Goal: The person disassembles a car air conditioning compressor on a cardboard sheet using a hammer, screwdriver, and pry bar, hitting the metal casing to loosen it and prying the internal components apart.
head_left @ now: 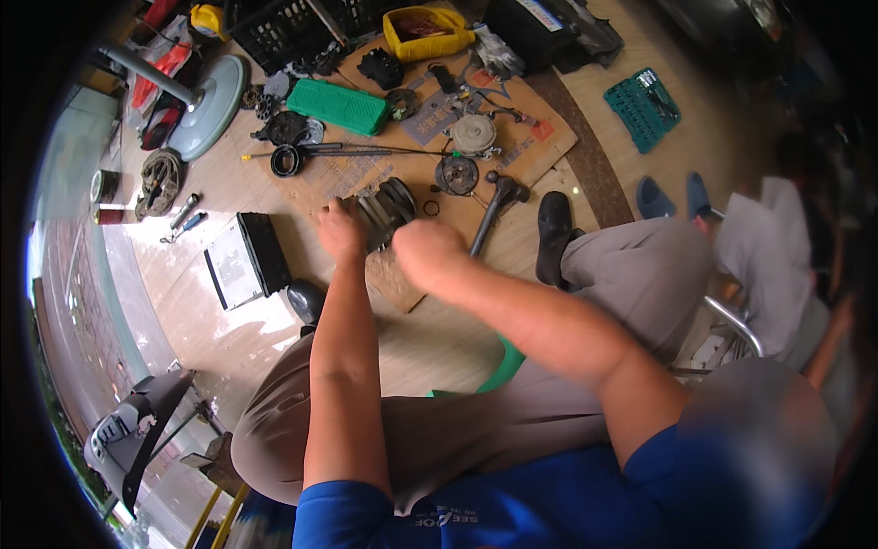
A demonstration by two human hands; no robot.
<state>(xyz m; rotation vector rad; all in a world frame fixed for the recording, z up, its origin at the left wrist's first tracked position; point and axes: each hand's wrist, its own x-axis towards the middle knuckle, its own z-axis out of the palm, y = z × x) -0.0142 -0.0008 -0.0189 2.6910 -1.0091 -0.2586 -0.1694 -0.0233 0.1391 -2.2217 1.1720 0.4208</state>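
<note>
A grey metal compressor [375, 218] with a black pulley [397, 198] at its far right end lies at the front of the flattened cardboard [347, 174]. My left hand [342, 231] is closed round its left end, fingers partly hidden behind it. Curled closed, my right hand [428, 254] is against or just beside the compressor's right side; what its fingers hold, if anything, is hidden. A small dark ring [431, 209] lies right of the pulley. Further right a hammer [499, 203] rests with its handle toward me. Beyond is a round plate [456, 174].
Around the cardboard lie a green case [337, 106], a cut yellow container [426, 33], a round metal part [473, 135] and a black ring [286, 161]. A black-and-white box [247, 260] stands left. An open teal socket set [643, 109] and another person [768, 261] are at right.
</note>
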